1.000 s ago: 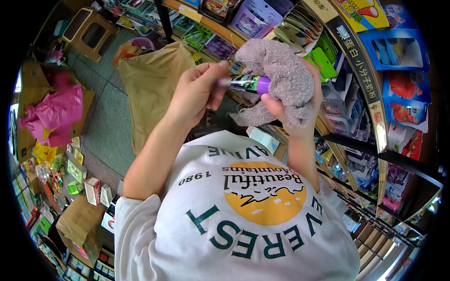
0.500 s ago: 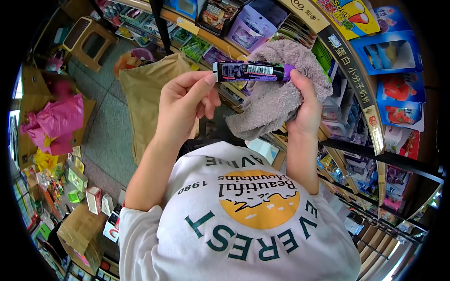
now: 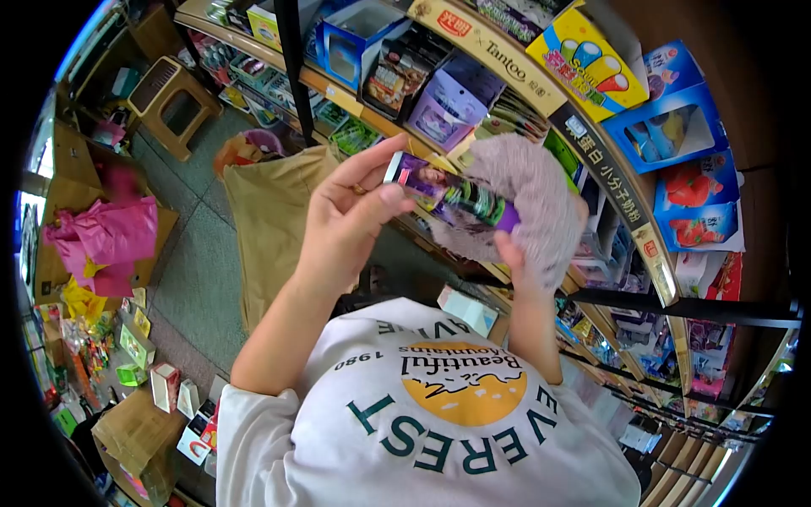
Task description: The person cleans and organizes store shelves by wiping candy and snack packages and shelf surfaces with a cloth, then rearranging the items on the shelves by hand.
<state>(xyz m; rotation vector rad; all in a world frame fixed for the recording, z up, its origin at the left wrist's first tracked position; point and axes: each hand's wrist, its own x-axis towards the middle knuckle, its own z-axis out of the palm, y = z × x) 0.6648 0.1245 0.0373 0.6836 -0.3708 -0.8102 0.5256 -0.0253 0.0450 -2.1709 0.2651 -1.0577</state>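
Note:
A dark tube-like packet (image 3: pixel 460 196) with purple and green print is held between my two hands, slanting down to the right. The fingers and thumb of my left hand (image 3: pixel 351 211) pinch its whitish upper-left end. A ring shows on that hand. My right hand (image 3: pixel 528 262) holds a grey fuzzy cloth (image 3: pixel 541 190), its thumb by the packet's purple end. The cloth lies behind and around that end and hides most of my right fingers.
Shelves (image 3: pixel 498 59) of boxed and bagged goods curve along the top and right. At left are a tan plastic stool (image 3: pixel 175 106), pink bags (image 3: pixel 110 237), a cardboard box (image 3: pixel 139 439) and small packages. A brown cloth-like sheet (image 3: pixel 274 228) lies beyond my left arm.
The packet has turned from level to slanting, and its printed front now shows instead of the barcode. The cloth has shifted shape in my right hand. The view has moved, showing more upper shelf.

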